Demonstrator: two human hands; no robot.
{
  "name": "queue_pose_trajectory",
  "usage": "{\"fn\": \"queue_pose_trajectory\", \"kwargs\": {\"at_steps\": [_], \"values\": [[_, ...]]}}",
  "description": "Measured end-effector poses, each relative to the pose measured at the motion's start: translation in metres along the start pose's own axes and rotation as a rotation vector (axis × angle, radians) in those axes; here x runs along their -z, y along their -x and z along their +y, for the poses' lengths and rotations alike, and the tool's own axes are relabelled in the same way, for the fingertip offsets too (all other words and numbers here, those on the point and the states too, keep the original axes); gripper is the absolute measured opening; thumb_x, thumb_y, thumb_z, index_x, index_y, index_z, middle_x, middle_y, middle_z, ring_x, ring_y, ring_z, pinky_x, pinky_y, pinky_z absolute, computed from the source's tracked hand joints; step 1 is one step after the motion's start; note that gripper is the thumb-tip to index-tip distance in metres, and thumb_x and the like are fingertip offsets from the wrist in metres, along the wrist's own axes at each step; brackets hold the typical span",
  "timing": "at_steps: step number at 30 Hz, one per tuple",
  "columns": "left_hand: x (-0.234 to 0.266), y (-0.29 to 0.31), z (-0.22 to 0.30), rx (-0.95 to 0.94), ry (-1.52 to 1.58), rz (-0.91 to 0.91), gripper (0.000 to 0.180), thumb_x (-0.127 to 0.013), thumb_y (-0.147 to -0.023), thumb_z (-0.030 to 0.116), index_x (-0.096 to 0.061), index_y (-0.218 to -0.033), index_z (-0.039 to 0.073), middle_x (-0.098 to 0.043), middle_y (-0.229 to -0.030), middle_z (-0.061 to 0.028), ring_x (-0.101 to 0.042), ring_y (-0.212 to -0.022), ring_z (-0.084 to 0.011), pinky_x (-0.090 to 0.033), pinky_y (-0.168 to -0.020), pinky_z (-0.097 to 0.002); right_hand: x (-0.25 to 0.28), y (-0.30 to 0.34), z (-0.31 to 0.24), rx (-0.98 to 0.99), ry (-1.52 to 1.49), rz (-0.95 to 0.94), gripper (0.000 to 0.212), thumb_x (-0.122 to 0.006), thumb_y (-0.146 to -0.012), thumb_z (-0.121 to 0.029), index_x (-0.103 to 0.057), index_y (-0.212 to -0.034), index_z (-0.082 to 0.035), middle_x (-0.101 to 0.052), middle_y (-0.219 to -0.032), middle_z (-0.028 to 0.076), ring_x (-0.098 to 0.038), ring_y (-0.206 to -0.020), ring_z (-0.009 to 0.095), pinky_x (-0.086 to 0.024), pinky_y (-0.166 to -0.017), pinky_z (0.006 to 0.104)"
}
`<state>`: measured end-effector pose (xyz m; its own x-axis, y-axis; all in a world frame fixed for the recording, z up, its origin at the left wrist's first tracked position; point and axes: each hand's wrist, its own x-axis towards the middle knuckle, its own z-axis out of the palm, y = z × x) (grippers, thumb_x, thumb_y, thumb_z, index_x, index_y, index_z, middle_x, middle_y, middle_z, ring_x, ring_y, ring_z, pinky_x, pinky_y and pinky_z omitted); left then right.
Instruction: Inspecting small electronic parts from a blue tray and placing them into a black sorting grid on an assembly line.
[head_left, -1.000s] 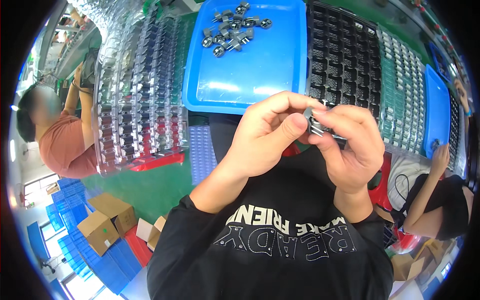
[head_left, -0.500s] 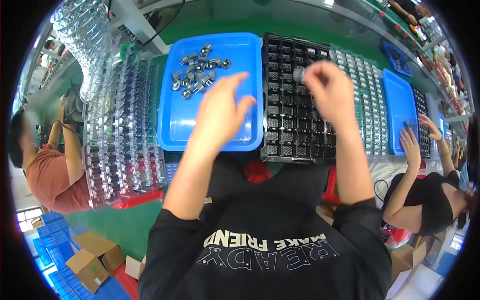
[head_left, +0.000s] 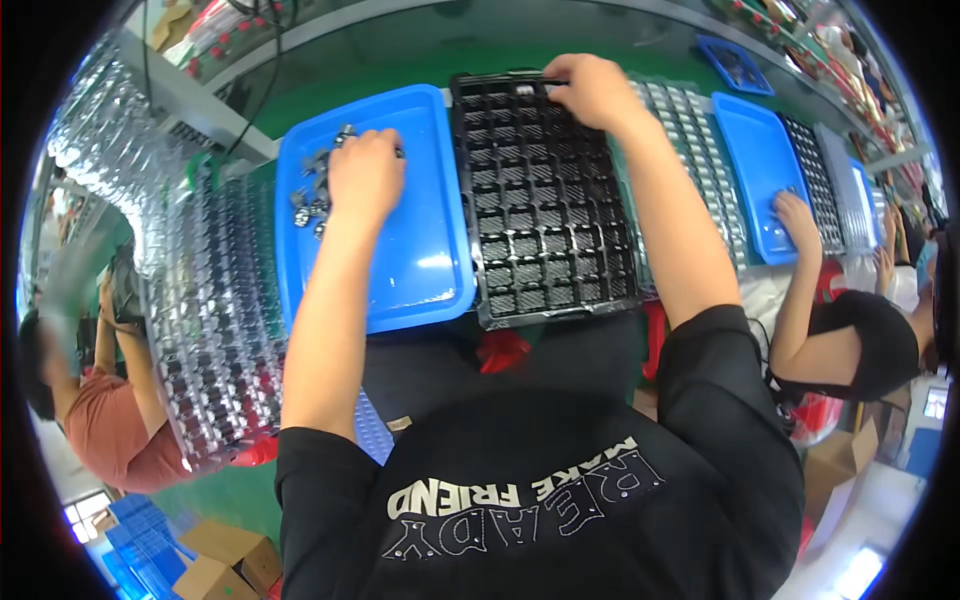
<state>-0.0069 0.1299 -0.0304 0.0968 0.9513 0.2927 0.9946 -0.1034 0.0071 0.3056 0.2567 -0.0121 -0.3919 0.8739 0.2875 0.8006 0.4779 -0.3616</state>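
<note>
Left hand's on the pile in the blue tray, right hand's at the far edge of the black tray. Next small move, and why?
Probably close the left hand on one of the small metal parts and lift it. The hand already lies over the pile in the blue tray, while the right hand rests at the far edge of the black compartment tray, whose visible cells look mostly empty.

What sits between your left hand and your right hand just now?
Head view: bare blue tray floor, then the black compartment tray's far cells, between left hand and right hand.

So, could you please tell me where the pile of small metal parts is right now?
In the head view, the small metal parts lie in the far left corner of the blue tray, under the left hand, left of the black compartment tray.
</note>
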Motion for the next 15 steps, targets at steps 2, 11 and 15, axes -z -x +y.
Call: {"fn": "queue_pose_trajectory", "kwargs": {"at_steps": [2, 11, 15], "values": [[0.019, -0.01, 0.022, -0.037, 0.002, -0.015, 0.019, -0.074, -0.081, 0.016, -0.071, -0.099, 0.008, -0.071, -0.099, -0.0129, -0.068, -0.095, -0.0322, -0.053, -0.083, -0.0467, 0.063, 0.054, 0.019, -0.167, 0.124, 0.028, 0.039, -0.079, -0.079, -0.019, -0.072, -0.115, -0.007, -0.074, -0.106, 0.016, -0.071, -0.101, 0.032, -0.054, -0.09, 0.0401], [0.082, 0.071, 0.062, 0.171, 0.953, 0.132, 0.021, -0.056, -0.094, -0.001, -0.068, -0.112, 0.0, -0.063, -0.106, -0.0105, -0.065, -0.09, -0.0194, -0.054, -0.086, -0.0344, 0.065, 0.137, 0.076, -0.672, -0.032, -0.002, 0.031, -0.085, -0.072, -0.021, -0.069, -0.093, -0.005, -0.071, -0.084, 0.01, -0.069, -0.082, 0.024, -0.053, -0.077, 0.0361], [0.074, 0.116, 0.064, 0.402, 1.525, 0.076, 0.024, -0.054, -0.095, -0.005, -0.064, -0.117, -0.001, -0.06, -0.109, -0.0081, -0.062, -0.095, -0.013, -0.056, -0.085, -0.0315, 0.068, 0.135, 0.065, -0.639, -0.041, -0.026, 0.027, -0.081, -0.073, -0.018, -0.07, -0.095, -0.007, -0.072, -0.088, 0.009, -0.07, -0.085, 0.023, -0.053, -0.08, 0.0352]]}}
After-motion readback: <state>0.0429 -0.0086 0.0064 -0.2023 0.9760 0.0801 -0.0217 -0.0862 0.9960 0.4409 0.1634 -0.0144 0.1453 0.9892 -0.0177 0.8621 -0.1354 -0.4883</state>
